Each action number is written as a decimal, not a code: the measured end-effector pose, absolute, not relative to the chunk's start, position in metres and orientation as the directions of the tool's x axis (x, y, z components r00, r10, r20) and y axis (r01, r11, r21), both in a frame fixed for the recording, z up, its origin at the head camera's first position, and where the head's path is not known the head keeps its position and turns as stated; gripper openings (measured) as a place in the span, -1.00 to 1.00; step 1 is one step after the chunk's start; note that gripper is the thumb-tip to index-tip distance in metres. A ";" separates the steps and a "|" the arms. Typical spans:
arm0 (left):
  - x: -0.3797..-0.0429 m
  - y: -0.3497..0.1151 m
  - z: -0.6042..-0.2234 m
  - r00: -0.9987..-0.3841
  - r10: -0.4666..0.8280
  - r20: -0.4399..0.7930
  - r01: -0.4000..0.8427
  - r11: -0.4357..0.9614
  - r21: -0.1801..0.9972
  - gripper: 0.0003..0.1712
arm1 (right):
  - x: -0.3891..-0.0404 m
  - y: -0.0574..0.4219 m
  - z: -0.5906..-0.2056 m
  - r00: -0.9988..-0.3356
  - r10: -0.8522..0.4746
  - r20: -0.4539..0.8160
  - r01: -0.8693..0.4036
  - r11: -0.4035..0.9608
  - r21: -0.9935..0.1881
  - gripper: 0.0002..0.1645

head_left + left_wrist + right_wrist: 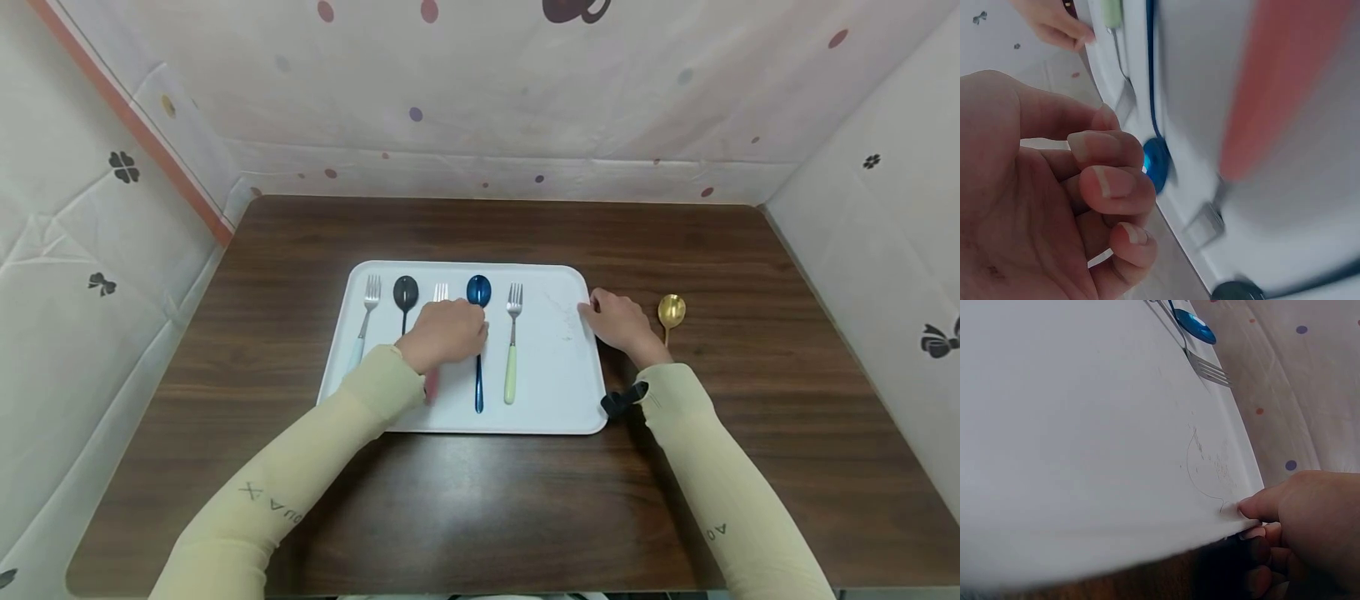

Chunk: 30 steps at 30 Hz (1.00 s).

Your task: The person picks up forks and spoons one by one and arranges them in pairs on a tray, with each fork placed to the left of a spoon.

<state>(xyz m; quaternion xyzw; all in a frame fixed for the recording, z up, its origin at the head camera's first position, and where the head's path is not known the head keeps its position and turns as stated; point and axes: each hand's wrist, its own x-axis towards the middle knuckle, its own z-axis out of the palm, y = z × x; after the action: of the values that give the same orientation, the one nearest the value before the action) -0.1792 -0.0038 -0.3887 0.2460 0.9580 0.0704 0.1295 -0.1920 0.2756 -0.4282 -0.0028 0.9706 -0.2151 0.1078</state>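
A white tray [555, 392] lies on the table with a row of cutlery on it. My right hand [621, 323] grips its right edge; in the right wrist view the thumb [1263, 503] is on the rim and the other fingers are below. Over the tray's middle is my left hand [448, 332], fingers loosely curled around nothing in the left wrist view. It is close to the blue spoon [478, 387] and partly covers the pink-handled fork [441, 292]. Also on the tray are a green-handled fork [511, 375], a black spoon [406, 292] and a light-blue-handled fork [372, 292].
A gold spoon [671, 311] lies on the brown wooden table [465, 517], right of the tray and beside the right wrist. Patterned white sheets [480, 83] hang behind the table and along both sides. Fine dark marks show on the tray's right part.
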 end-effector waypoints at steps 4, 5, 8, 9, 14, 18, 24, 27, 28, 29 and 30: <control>-0.182 -0.020 -0.390 -0.863 0.462 -0.205 0.430 0.884 0.183 -0.63 | -0.192 0.275 -0.429 -0.977 -0.050 -0.208 0.042 0.908 -0.418 -0.53; -0.182 -0.024 -0.390 -0.867 0.455 -0.204 0.424 0.888 0.178 -0.62 | -0.192 0.275 -0.429 -0.977 -0.051 -0.206 0.041 0.908 -0.417 -0.52; -0.183 -0.036 -0.389 -0.878 0.434 -0.202 0.403 0.898 0.176 -0.62 | -0.192 0.275 -0.429 -0.978 -0.054 -0.204 0.036 0.909 -0.416 -0.52; -0.182 -0.039 -0.389 -0.880 0.430 -0.203 0.397 0.899 0.185 -0.62 | -0.192 0.275 -0.429 -0.978 -0.053 -0.203 0.037 0.909 -0.415 -0.52; -0.183 -0.052 -0.386 -0.890 0.405 -0.209 0.365 0.908 0.203 -0.60 | -0.193 0.276 -0.430 -0.978 -0.050 -0.205 0.041 0.909 -0.415 -0.52; -0.183 -0.061 -0.385 -0.896 0.387 -0.217 0.348 0.917 0.197 -0.60 | -0.193 0.276 -0.431 -0.977 -0.050 -0.207 0.042 0.910 -0.413 -0.52; -0.184 -0.080 -0.386 -0.911 0.358 -0.206 0.327 0.930 0.171 -0.62 | -0.194 0.276 -0.431 -0.978 -0.052 -0.201 0.036 0.911 -0.411 -0.55; -0.186 -0.090 -0.387 -0.921 0.336 -0.199 0.311 0.939 0.149 -0.61 | -0.194 0.276 -0.431 -0.979 -0.051 -0.198 0.036 0.911 -0.411 -0.55; -0.186 -0.093 -0.387 -0.923 0.329 -0.198 0.305 0.942 0.141 -0.60 | -0.194 0.276 -0.431 -0.979 -0.052 -0.198 0.035 0.911 -0.411 -0.55; -0.187 -0.096 -0.387 -0.927 0.319 -0.199 0.296 0.945 0.135 -0.60 | -0.194 0.276 -0.431 -0.979 -0.054 -0.197 0.033 0.911 -0.412 -0.55; -0.188 -0.099 -0.388 -0.930 0.307 -0.200 0.286 0.950 0.129 -0.60 | -0.194 0.276 -0.431 -0.979 -0.056 -0.197 0.031 0.910 -0.413 -0.55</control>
<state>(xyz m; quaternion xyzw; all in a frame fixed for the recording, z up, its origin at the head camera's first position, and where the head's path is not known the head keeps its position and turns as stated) -0.1879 -0.0995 -0.3884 0.1512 0.9812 0.0489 0.1096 -0.1940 0.2763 -0.4312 -0.0062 0.9719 -0.2118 0.1027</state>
